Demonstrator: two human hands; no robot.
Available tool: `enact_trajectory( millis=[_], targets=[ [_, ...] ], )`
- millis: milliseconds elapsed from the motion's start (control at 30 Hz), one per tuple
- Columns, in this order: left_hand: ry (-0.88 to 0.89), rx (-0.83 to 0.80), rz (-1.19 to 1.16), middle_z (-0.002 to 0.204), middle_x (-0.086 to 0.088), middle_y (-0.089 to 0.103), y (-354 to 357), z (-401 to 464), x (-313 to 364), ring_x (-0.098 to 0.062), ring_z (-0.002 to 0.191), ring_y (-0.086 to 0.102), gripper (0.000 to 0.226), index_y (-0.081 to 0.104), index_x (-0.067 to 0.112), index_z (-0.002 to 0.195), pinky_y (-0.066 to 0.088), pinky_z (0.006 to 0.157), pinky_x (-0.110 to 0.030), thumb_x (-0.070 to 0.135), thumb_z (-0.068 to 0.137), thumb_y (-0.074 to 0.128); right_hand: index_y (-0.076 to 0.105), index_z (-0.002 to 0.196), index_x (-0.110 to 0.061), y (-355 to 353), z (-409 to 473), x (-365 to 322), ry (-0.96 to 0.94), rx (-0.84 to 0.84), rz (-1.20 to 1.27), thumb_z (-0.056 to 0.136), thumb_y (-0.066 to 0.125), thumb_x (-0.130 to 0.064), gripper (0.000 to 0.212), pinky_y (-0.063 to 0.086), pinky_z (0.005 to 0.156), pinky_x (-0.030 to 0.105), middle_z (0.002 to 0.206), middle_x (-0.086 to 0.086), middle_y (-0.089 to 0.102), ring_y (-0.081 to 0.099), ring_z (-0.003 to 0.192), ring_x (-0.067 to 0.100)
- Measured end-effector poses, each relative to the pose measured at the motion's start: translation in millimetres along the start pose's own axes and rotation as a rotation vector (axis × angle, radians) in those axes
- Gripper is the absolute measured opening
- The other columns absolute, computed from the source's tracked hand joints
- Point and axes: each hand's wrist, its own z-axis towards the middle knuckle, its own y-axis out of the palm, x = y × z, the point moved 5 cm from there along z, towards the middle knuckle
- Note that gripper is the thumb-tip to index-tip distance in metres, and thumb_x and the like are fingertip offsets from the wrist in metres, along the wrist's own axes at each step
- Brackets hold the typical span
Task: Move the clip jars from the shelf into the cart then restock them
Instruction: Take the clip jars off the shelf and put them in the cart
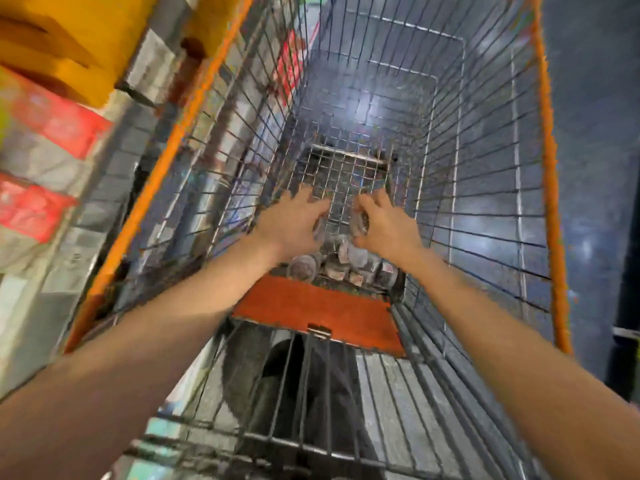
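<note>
Both my arms reach down into a wire shopping cart (460,188) with orange rims. Several small clear clip jars (337,263) lie in a heap on the cart's floor, close to the near end. My left hand (294,225) hovers over the heap with fingers curled around something small and blurred, likely a jar. My right hand (384,225) grips a clip jar (360,223) between its fingers and thumb. The picture is blurred by motion.
An orange child-seat flap (318,315) lies at the cart's near end, below my forearms. Shelves (52,140) with yellow and red packages run along the left side. Dark shiny floor (595,116) lies to the right of the cart.
</note>
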Motion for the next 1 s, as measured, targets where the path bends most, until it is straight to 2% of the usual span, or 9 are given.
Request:
enact_trajectory(
  millis=[200, 400, 467, 533, 600, 833, 1000],
  targets=[
    [0.021, 0.04, -0.006, 0.124, -0.013, 0.04, 49, 51, -12, -0.037, 0.113, 0.041, 0.043, 0.046, 0.017, 0.126, 0.045, 0.081, -0.046, 0.028, 0.087, 0.059, 0.04, 0.131, -0.018, 54, 44, 27, 0.031, -0.002, 0.047, 0.082, 0.067, -0.031, 0.057, 0.047, 0.064, 0.038, 0.124, 0.012, 0.04, 0.053, 0.099, 0.036],
    [-0.028, -0.013, -0.04, 0.123, -0.011, 0.038, 97, 84, -22, -0.032, 0.115, 0.039, 0.041, 0.045, 0.018, 0.122, 0.042, 0.077, -0.04, 0.029, 0.087, 0.062, 0.039, 0.13, -0.02, 94, 76, 50, 0.116, -0.013, 0.134, 0.082, 0.066, -0.032, 0.057, 0.051, 0.072, 0.042, 0.126, 0.012, 0.037, 0.053, 0.099, 0.035],
    [-0.017, -0.019, -0.049, 0.123, -0.01, 0.037, 110, 91, -25, -0.032, 0.115, 0.039, 0.043, 0.044, 0.017, 0.122, 0.044, 0.079, -0.041, 0.028, 0.085, 0.065, 0.039, 0.129, -0.018, 102, 81, 52, 0.104, -0.02, 0.12, 0.083, 0.066, -0.033, 0.055, 0.049, 0.069, 0.04, 0.125, 0.012, 0.038, 0.053, 0.098, 0.033],
    [-0.029, -0.004, -0.089, 0.123, -0.008, 0.038, 117, 96, -29, -0.029, 0.114, 0.039, 0.042, 0.046, 0.019, 0.119, 0.041, 0.076, -0.034, 0.028, 0.084, 0.068, 0.041, 0.126, -0.019, 109, 83, 53, 0.1, -0.014, 0.133, 0.084, 0.066, -0.033, 0.051, 0.046, 0.066, 0.035, 0.123, 0.009, 0.04, 0.053, 0.097, 0.03],
    [-0.047, 0.004, -0.133, 0.124, -0.005, 0.039, 120, 99, -32, -0.026, 0.113, 0.039, 0.041, 0.049, 0.02, 0.116, 0.037, 0.077, -0.028, 0.029, 0.082, 0.069, 0.044, 0.119, -0.024, 113, 85, 57, 0.121, -0.002, 0.187, 0.082, 0.068, -0.031, 0.044, 0.047, 0.068, 0.029, 0.122, 0.005, 0.042, 0.053, 0.099, 0.026],
    [-0.096, -0.012, -0.152, 0.135, -0.004, 0.037, 125, 101, -46, -0.027, 0.124, 0.037, 0.06, 0.044, 0.023, 0.13, 0.045, 0.093, -0.039, 0.032, 0.078, 0.073, 0.045, 0.119, -0.024, 114, 87, 63, 0.171, -0.015, 0.201, 0.073, 0.076, -0.039, 0.058, 0.043, 0.079, 0.03, 0.127, 0.003, 0.041, 0.045, 0.111, 0.022],
    [-0.139, -0.003, -0.092, 0.134, -0.006, 0.037, 124, 92, -59, -0.028, 0.123, 0.039, 0.059, 0.043, 0.023, 0.13, 0.049, 0.087, -0.039, 0.035, 0.08, 0.071, 0.047, 0.121, -0.02, 122, 81, 70, 0.221, -0.044, 0.224, 0.077, 0.073, -0.04, 0.055, 0.047, 0.09, 0.039, 0.13, 0.006, 0.037, 0.04, 0.12, 0.026]
  ],
)
